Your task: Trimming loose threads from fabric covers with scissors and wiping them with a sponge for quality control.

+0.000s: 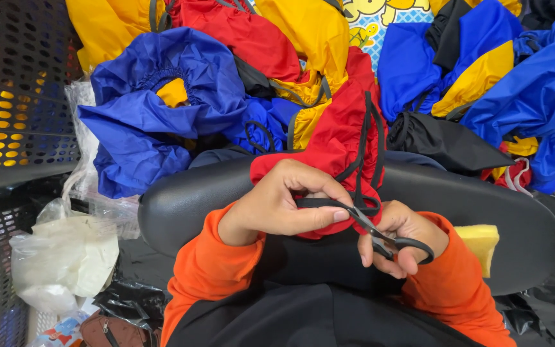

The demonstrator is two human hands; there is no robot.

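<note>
- One pair of scissors (380, 234), black-handled, sits in the right hand (401, 236) at about 5 o'clock from the middle of the view; the fingers are curled shut through the loops, and the blades are slightly parted at a black strap (329, 203).
- The left hand (284, 205), just at 9 o'clock of the scissors, is pinched closed on that strap, thumb and fingers pressing it against a red cloth piece (342, 138).
- The red cloth piece runs from the hands up toward 12 o'clock; two thin black cords hang down its front.
- Both sleeves (210, 270) are orange; each is cut off by the bottom edge.
- One black padded cushion (181, 205) curves across the view behind the hands; its lower part is hidden by the arms.
- The heap of cloth pieces at 12 o'clock cannot be counted surely: several blue ones (162, 96), some yellow, some red and at least one black (448, 144) overlap and run past the top and right edges.
- One yellow sponge block (481, 239) shows at 3 o'clock, half hidden behind the right sleeve.
- One black perforated crate (17, 83) stands at 10 o'clock, cut off by the left edge; yellow and red show through its holes.
- One clear plastic bag (65, 257) with pale contents lies at 8 o'clock; what it holds is hard to make out.
- A patterned blue and yellow sheet (370, 26) peeks out at 12 o'clock, mostly covered.
</note>
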